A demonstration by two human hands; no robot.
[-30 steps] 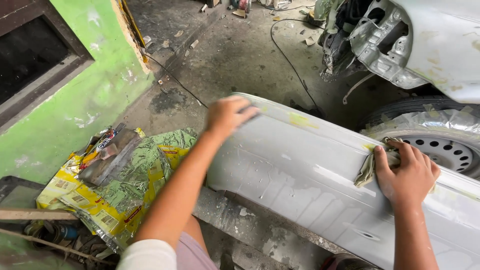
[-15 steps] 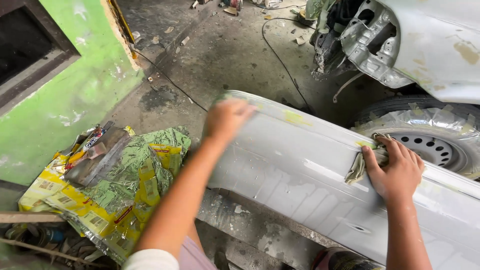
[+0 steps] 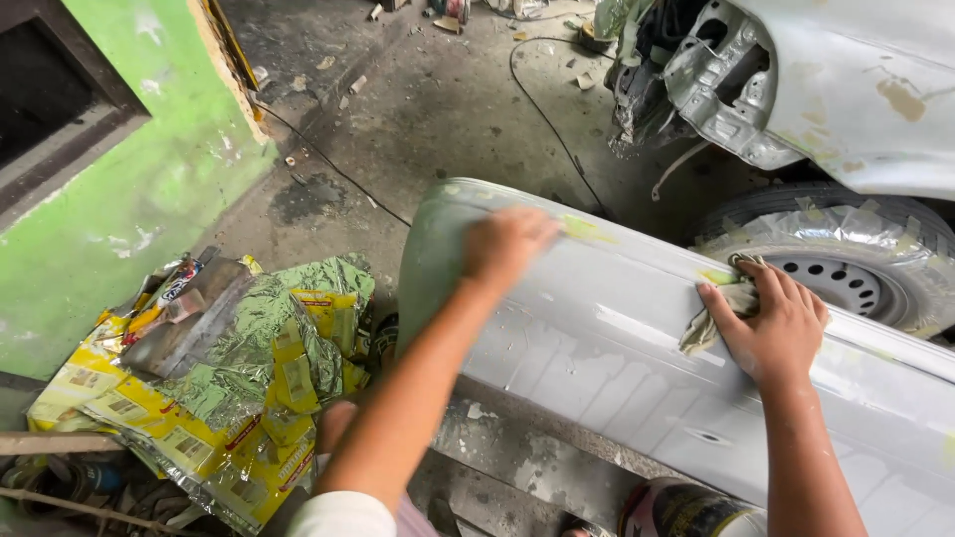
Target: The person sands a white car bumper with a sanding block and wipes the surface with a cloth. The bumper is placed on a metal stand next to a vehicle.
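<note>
A long grey car body panel lies slanted in front of me, with yellowish filler patches along its upper edge. My left hand presses flat on the panel near its left end, blurred by motion, and I cannot see what is under it. My right hand rests on the panel's upper edge and grips a crumpled grey rag, which hangs down over the surface.
A car with bare front metal and a plastic-masked wheel stands behind the panel. Crumpled yellow and silver foil packaging lies left on the dirty concrete floor. A green wall rises at left. A black cable crosses the floor.
My left hand has slid along the left end of the panel. My right hand stays on the upper edge with the rag. The view has shifted slightly.
</note>
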